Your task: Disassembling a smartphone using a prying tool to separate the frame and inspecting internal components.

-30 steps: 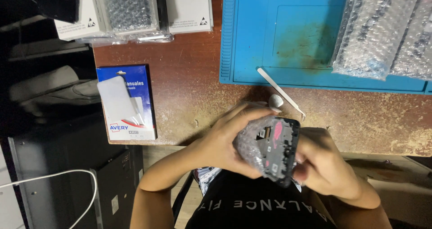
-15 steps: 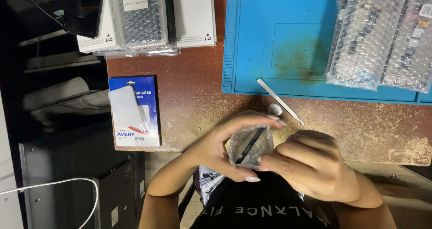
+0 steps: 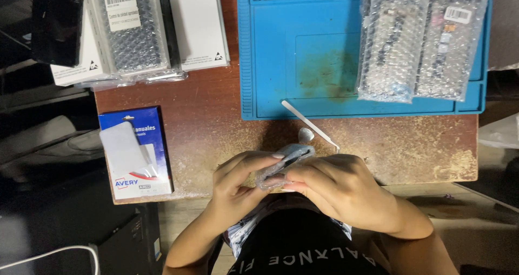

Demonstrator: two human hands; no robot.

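Observation:
Both my hands hold a small flat part wrapped in bubble wrap (image 3: pixel 285 161) just above the front edge of the brown table (image 3: pixel 216 123). My left hand (image 3: pixel 238 191) grips its near end with fingers curled around it. My right hand (image 3: pixel 340 191) covers its right side, fingertips pressed on the wrap. The part is turned nearly edge-on, so its face is hidden. Thin white tweezers (image 3: pixel 311 125) lie just beyond my hands, next to a small silver round object (image 3: pixel 306 135).
A blue work mat (image 3: pixel 303 53) covers the far middle and bears two bubble-wrapped parts (image 3: pixel 421 42) at its right. White boxes and another bubble-wrapped item (image 3: pixel 132 29) lie at far left. A blue label box (image 3: pixel 135 151) sits at the table's left front.
The bubble-wrapped part was face-up showing a dark board; my hands have turned it edge-on and closed over it. The view has shifted slightly.

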